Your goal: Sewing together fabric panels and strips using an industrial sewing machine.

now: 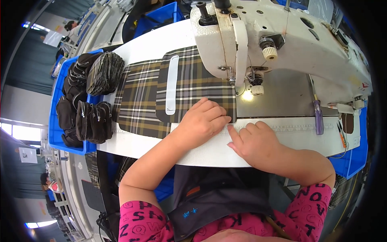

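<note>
A plaid fabric panel (193,90) in brown, black and white, with a white strip (171,84) along its left part, lies under the head of a sewing machine (278,38). My left hand (204,121) rests on the panel's near right corner, fingers bent and closed at its edge. Just right of that corner is my right hand (258,143), its index finger stretched toward the fabric and the thumb apart from it. Nothing shows in this right hand; its remaining fingers are curled. A second plaid panel (139,97) lies to the left, partly beneath the first.
At the left, a blue bin (54,129) holds several dark pouches (94,121) and plaid pieces (105,72). A purple-handled screwdriver (318,117) lies right of the machine bed. Orange-handled snips (342,137) lie farther right. A ruler strip (298,128) runs along the table.
</note>
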Motion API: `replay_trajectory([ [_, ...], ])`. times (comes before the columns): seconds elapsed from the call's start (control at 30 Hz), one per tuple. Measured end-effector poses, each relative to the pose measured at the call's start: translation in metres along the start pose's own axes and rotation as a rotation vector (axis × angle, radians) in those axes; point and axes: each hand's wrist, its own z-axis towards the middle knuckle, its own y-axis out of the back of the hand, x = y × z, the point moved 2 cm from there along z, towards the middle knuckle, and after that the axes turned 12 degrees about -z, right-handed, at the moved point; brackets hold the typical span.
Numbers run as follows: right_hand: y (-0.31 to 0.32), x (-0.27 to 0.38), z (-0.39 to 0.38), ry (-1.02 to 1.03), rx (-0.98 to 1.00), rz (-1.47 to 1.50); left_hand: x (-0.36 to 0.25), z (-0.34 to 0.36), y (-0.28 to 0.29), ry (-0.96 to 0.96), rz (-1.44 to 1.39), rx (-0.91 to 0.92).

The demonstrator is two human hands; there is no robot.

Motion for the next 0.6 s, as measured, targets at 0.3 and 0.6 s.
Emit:
replay_trajectory([
  [0.3,0.004,-0.011,0.002,-0.035,-0.089,0.001,-0.003,-0.003,0.002,-0.038,0.102,0.022],
  [0.6,-0.004,-0.014,0.002,-0.048,0.038,-0.033,-0.004,-0.003,0.009,0.038,0.002,0.062],
])
